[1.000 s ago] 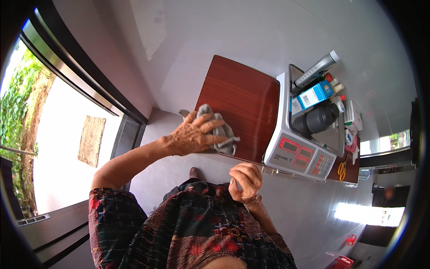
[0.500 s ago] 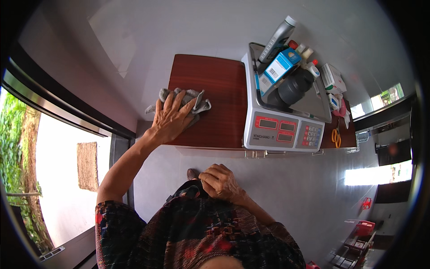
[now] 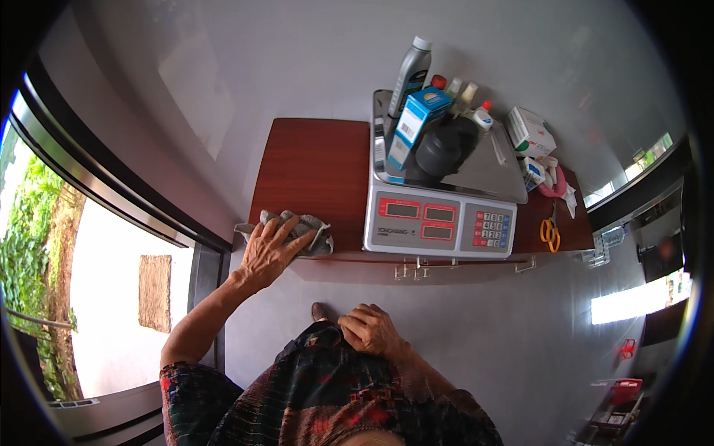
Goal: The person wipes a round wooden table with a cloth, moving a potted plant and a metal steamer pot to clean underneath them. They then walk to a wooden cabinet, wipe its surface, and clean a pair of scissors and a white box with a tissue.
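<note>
My left hand (image 3: 266,253) presses down on a crumpled grey cloth (image 3: 316,236), its fingers spread and bent over it. The cloth lies at the near left corner of a dark red wooden cabinet top (image 3: 312,163), bunched around the fingertips. In front of my waist, apart from the cabinet, my right hand (image 3: 370,328) is closed in a loose fist. Nothing sticks out of it; its palm side is hidden. Right of the cloth stands a grey-white electronic scale (image 3: 439,223) with red-framed displays and a keypad.
The scale's metal plate carries a grey bottle (image 3: 411,74), a blue-and-white box (image 3: 420,119), a dark round container (image 3: 439,152) and several small bottles. Orange-handled scissors (image 3: 550,235), a white box (image 3: 529,132) and a pink roll (image 3: 554,184) lie farther right. A window (image 3: 104,282) is at left.
My left hand has drawn the cloth toward me, from mid-surface to the near left corner. My right hand stays closed by my waist. The view has shifted slightly.
</note>
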`<action>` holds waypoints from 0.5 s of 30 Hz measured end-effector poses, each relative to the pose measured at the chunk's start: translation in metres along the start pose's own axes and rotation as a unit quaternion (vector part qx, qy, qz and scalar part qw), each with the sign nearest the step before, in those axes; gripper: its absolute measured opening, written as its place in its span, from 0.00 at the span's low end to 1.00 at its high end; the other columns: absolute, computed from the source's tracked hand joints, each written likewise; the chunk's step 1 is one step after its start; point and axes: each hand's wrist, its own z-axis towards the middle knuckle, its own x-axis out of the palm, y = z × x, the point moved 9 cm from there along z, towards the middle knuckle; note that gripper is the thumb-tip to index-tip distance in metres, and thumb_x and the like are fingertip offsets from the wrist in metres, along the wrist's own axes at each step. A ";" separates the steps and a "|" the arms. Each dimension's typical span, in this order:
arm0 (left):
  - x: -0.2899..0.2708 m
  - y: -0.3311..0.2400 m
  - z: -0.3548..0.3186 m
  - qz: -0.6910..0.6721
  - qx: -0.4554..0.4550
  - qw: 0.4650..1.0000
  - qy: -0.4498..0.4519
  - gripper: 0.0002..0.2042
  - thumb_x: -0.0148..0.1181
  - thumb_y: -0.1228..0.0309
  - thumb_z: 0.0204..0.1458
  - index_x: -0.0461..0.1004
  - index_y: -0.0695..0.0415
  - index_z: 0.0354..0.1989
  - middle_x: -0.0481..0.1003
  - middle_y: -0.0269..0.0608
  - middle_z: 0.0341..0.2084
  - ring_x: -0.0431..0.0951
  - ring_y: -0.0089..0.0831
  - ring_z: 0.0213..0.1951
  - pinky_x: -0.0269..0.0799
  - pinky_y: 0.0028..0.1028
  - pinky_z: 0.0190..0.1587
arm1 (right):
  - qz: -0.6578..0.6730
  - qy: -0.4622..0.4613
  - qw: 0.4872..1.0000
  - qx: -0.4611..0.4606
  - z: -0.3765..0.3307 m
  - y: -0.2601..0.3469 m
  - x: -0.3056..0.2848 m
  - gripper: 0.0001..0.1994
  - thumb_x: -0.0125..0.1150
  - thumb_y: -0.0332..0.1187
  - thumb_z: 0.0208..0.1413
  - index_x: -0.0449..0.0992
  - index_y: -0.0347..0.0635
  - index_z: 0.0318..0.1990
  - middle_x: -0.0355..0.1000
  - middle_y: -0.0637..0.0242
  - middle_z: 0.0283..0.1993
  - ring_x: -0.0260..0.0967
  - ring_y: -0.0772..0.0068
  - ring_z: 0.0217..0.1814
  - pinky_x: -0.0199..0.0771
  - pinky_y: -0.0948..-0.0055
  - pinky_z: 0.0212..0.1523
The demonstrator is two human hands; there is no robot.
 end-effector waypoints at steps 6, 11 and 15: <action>0.001 -0.003 0.045 0.013 -0.087 0.995 -0.037 0.25 0.54 0.81 0.46 0.74 0.36 0.50 0.64 0.45 0.48 0.69 0.41 0.40 0.75 0.36 0.34 | -0.030 -0.027 0.998 0.054 -0.067 -0.022 -0.039 0.06 0.61 0.27 0.45 0.76 0.44 0.33 0.71 0.69 0.26 0.69 0.68 0.28 0.68 0.67 0.30; 0.027 -0.001 0.102 -0.002 -0.170 0.982 -0.080 0.20 0.54 0.77 0.45 0.74 0.47 0.49 0.58 0.49 0.54 0.69 0.47 0.44 0.75 0.41 0.37 | -0.028 -0.053 0.991 0.120 -0.130 -0.046 -0.060 0.03 0.60 0.27 0.46 0.74 0.44 0.29 0.69 0.67 0.23 0.69 0.63 0.27 0.68 0.64 0.28; 0.061 0.017 0.152 -0.090 -0.220 0.971 -0.035 0.20 0.55 0.65 0.48 0.71 0.51 0.52 0.56 0.51 0.57 0.62 0.52 0.51 0.65 0.50 0.51 | -0.050 -0.043 0.984 0.167 -0.168 -0.064 -0.061 0.01 0.58 0.29 0.48 0.73 0.47 0.27 0.69 0.67 0.23 0.70 0.62 0.27 0.70 0.60 0.27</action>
